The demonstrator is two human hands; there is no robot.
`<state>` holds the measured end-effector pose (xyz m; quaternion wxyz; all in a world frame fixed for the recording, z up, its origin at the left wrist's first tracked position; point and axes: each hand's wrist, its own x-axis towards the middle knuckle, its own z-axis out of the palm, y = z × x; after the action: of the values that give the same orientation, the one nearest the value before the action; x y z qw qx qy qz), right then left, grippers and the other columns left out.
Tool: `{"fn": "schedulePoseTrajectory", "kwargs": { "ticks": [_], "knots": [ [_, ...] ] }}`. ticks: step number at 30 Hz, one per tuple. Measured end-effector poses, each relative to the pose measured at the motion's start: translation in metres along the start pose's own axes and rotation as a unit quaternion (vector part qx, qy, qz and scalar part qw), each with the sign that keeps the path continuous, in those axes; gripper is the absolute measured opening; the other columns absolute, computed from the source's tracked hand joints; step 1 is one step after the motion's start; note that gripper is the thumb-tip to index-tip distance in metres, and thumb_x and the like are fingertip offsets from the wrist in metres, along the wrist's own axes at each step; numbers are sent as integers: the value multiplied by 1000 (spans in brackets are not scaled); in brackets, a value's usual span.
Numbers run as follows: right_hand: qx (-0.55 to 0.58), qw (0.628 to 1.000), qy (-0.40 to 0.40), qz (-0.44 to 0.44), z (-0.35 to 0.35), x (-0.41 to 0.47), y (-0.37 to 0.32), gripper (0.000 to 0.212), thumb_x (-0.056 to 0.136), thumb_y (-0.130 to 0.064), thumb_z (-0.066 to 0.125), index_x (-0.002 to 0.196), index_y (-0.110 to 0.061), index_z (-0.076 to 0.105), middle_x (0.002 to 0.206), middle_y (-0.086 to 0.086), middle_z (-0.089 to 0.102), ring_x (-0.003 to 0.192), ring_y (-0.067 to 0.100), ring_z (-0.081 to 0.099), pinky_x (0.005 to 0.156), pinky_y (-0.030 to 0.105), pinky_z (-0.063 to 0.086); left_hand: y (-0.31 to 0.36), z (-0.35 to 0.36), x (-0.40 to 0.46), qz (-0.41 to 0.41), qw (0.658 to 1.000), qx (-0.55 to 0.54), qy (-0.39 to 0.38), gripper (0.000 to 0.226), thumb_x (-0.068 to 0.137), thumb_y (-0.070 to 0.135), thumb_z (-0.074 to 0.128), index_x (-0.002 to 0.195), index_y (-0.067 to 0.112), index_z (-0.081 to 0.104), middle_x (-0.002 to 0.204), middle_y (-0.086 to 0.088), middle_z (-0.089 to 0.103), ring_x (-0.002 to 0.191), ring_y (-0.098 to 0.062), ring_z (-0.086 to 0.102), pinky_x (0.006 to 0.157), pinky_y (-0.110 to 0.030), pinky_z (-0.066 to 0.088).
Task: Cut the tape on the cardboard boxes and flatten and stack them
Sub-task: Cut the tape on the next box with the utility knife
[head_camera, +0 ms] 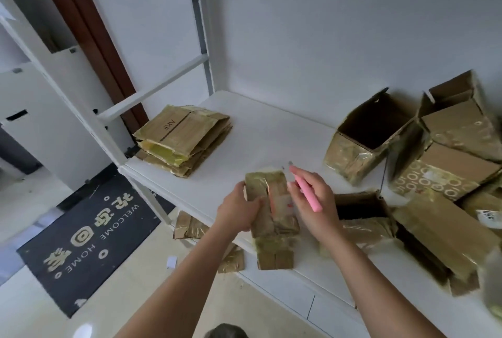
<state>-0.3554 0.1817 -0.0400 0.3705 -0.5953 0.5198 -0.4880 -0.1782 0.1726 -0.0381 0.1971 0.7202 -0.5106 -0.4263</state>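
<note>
A small taped cardboard box (273, 218), partly flattened, hangs over the front edge of the white shelf (260, 131). My left hand (239, 208) grips its left side. My right hand (312, 199) rests on its right side and holds a pink utility knife (305, 189), blade end pointing up and away. A stack of flattened boxes (184, 138) lies at the shelf's left end. Several unflattened taped boxes sit at the right: an open one (366, 136), a printed one (440, 172) and a long one (445, 234).
The shelf's white upright post (81, 120) and crossbar stand at the left. Cardboard scraps (190, 226) lie on the tiled floor below the shelf. A black welcome mat (89, 237) covers the floor at lower left. An upper shelf runs overhead.
</note>
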Motion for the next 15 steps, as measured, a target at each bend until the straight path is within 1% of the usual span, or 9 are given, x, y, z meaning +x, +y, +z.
{"fn": "schedulePoseTrajectory", "kwargs": {
  "ticks": [2,4,5,7,9,11,12,13,15],
  "knots": [
    [-23,999,-32,-14,9,2,2,30,98,-17,58,127,-23,63,119,-8,65,110,0,61,95,19,49,-12,0,-1,-19,999,24,40,51,95,42,53,142,23,42,131,-4,58,110,-27,60,95,-42,51],
    [-18,999,-41,-18,18,2,2,29,98,-23,57,126,-24,64,121,-7,67,112,1,62,98,28,52,-21,2,-1,-31,998,-19,57,52,96,44,53,142,22,44,133,-3,57,109,-25,60,95,-43,51],
    [-8,999,-27,-23,21,1,1,28,97,-31,57,124,-31,64,117,-6,70,108,3,65,93,29,55,-22,3,-2,-31,997,-38,62,51,96,44,53,141,23,45,131,-2,59,102,-23,62,91,-43,53],
    [27,999,26,-36,23,1,-5,22,93,-49,55,114,-49,64,102,-5,74,93,7,71,75,24,59,-21,7,-3,-18,997,-34,74,51,94,47,56,139,25,48,125,0,62,88,-17,64,80,-34,55],
    [62,996,57,-31,23,3,-9,19,93,-55,55,107,-51,67,91,-7,74,78,6,70,63,17,55,-14,15,-1,-6,997,-13,81,52,90,49,60,135,27,50,118,3,64,75,-13,64,61,-24,48],
    [60,997,55,-4,27,3,-8,16,93,-53,57,103,-47,69,89,-8,74,79,7,70,64,18,54,-8,23,0,-3,997,-6,76,52,88,50,62,133,27,50,108,3,67,64,-13,65,51,-22,43],
    [57,997,55,12,28,1,-4,13,93,-48,60,100,-44,71,89,-6,74,82,9,71,68,20,55,-7,25,0,-5,997,-2,73,52,88,51,62,132,27,49,102,4,67,60,-13,65,50,-21,43],
    [58,996,64,28,28,-1,1,9,93,-40,63,96,-39,72,90,-5,74,85,11,71,71,23,56,-6,26,-1,-6,998,2,68,52,88,53,62,131,27,49,96,5,68,59,-13,65,53,-22,44],
    [67,993,91,47,27,-3,9,9,94,-23,65,92,-30,70,91,-1,74,88,13,71,74,26,56,-9,28,0,-6,998,1,57,50,88,56,61,129,29,50,89,7,68,61,-14,67,66,-26,50]
  ]
}}
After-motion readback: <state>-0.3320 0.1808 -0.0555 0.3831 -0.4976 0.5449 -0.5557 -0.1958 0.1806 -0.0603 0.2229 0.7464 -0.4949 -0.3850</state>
